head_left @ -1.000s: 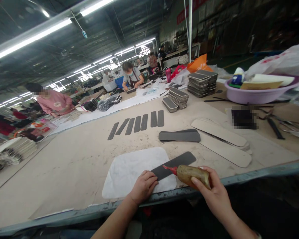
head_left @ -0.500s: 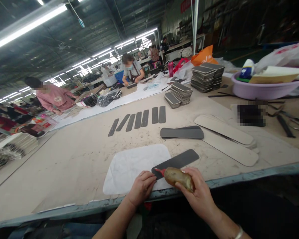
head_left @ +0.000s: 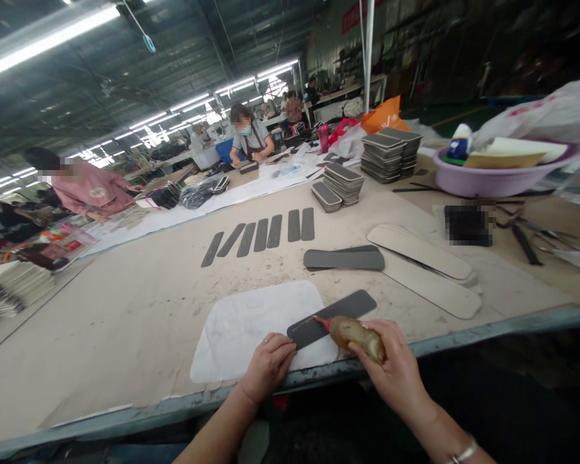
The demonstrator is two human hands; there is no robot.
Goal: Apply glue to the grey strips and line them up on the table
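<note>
A dark grey strip point(head_left: 348, 309) lies slantwise over a white sheet point(head_left: 241, 328) near the table's front edge. My left hand point(head_left: 269, 362) pinches the strip's left end. In my right hand point(head_left: 391, 354) is a brownish bottle point(head_left: 355, 336), its red nozzle tip touching or just over the strip. A thin pale line shows on the strip left of the tip. Beyond lie two overlapping dark strips point(head_left: 343, 259) and a fan of long beige pieces point(head_left: 430, 290). Several smaller dark strips point(head_left: 274, 231) stand in a row farther back.
Stacks of dark-topped pieces point(head_left: 344, 183) stand at the back, near a purple basin point(head_left: 493, 179). Scissors and black straps lie at the right. A stack of pale pieces point(head_left: 19, 287) is at the far left. Two people point(head_left: 94, 188) work across the table.
The bottle has moved right along the strip, and a pale line now shows behind its tip. My left hand still holds the strip's end. The whole view has shifted slightly.
</note>
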